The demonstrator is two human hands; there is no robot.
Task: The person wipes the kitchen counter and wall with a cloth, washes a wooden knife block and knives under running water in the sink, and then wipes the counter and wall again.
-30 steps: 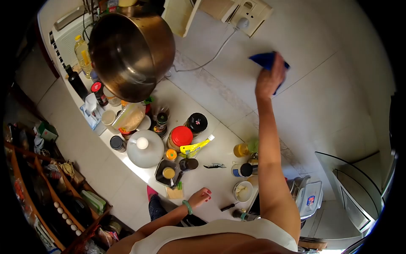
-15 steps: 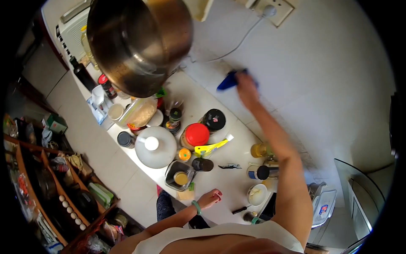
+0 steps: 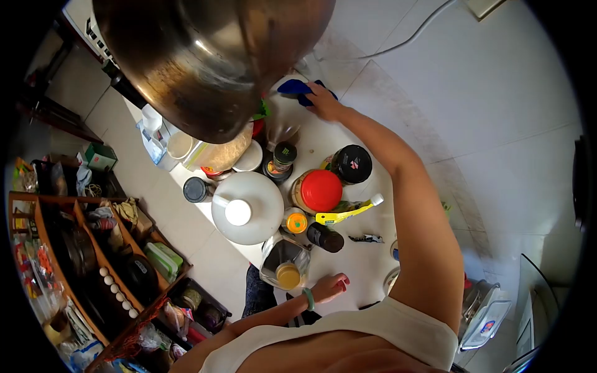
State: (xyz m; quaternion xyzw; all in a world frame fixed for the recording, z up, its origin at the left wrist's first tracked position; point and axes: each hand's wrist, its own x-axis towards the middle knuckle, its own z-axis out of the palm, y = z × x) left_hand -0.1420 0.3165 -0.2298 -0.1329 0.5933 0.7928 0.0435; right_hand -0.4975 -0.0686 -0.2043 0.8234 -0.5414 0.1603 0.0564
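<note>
My right hand is closed on a dark blue cloth, low against the tiled wall at the back edge of the white counter. Near the counter's front edge, my left hand has its fingers curled, and whether anything is in them cannot be made out. Just left of it stands a clear container with a tan-lidded jar. A red-lidded jar, a black-lidded jar and a yellow pouch stand between my two hands.
A large metal pot looms at the upper left, hiding part of the counter. A round whitish lid, small jars and a bag of grains crowd the counter. Shelves stand at the lower left, a clear box at the lower right.
My right hand has moved down and left with the blue cloth, from higher on the wall to the counter's back edge. The view has shifted closer to the counter; my left hand stays near its front edge.
</note>
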